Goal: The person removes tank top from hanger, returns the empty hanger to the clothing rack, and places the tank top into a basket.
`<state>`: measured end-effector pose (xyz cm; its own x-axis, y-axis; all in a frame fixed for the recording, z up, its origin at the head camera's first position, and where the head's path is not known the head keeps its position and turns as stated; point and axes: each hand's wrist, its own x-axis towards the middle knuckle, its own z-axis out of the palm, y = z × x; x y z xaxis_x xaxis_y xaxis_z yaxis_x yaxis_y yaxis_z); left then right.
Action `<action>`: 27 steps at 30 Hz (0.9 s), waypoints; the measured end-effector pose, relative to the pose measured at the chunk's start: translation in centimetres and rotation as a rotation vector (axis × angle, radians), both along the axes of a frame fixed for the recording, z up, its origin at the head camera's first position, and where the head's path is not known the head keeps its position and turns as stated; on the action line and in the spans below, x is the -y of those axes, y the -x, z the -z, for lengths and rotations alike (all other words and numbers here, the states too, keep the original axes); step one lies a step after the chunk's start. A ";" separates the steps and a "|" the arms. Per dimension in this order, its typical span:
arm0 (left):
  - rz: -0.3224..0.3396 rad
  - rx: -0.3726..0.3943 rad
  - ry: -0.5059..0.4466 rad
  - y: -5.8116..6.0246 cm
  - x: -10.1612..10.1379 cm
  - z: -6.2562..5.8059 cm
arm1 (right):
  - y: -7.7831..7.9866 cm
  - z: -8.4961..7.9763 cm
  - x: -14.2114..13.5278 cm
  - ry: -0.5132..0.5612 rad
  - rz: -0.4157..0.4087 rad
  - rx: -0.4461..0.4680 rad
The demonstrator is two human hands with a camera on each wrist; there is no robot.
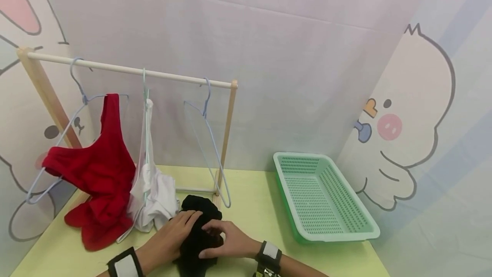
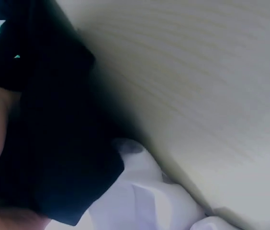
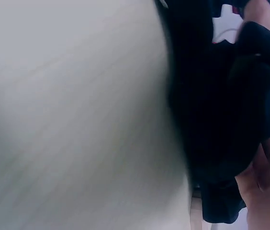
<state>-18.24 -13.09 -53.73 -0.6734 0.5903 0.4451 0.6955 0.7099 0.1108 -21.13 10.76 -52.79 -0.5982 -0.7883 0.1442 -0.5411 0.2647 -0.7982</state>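
Note:
A black piece of clothing (image 1: 194, 245) lies bunched at the front of the table, in front of the clothes rack. My left hand (image 1: 169, 235) holds its left side, fingers over the top and thumb hidden. From the right, my right hand (image 1: 234, 240) grips the cloth with curled fingers, its thumb lying lower on the fabric. Dark fabric (image 2: 63, 134) fills much of the left wrist view, beside a white garment. In the right wrist view, fingers (image 3: 269, 163) reach behind a fold of the black clothing (image 3: 211, 120).
On the rack (image 1: 127, 69) hang a red garment (image 1: 103, 166) on a blue hanger, a white garment (image 1: 153, 195) on a pale green one, and a bare blue hanger (image 1: 215, 140). A green plastic basket (image 1: 326, 239) stands to the right, on the yellow table (image 1: 250, 200). Printed curtains enclose the table.

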 end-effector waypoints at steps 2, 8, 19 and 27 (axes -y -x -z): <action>0.008 -0.016 -0.013 0.0 0.0 -0.3 | -0.1 0.2 -0.1 0.008 0.014 -0.060; 0.020 -0.038 -0.022 0.1 0.1 -0.8 | 0.0 0.8 0.2 0.058 0.106 -0.205; 0.116 -0.201 -0.069 0.1 -0.7 -1.2 | -0.2 0.5 0.3 -0.061 0.173 -0.303; 0.164 -0.219 -0.103 -0.1 -1.7 -1.8 | 0.4 0.7 0.1 -0.058 0.105 -0.272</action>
<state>-18.11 -11.36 -51.96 -0.4541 0.6270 0.6329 0.8152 0.5791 0.0112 -21.50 10.68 -53.52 -0.6224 -0.7357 0.2674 -0.7005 0.3712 -0.6095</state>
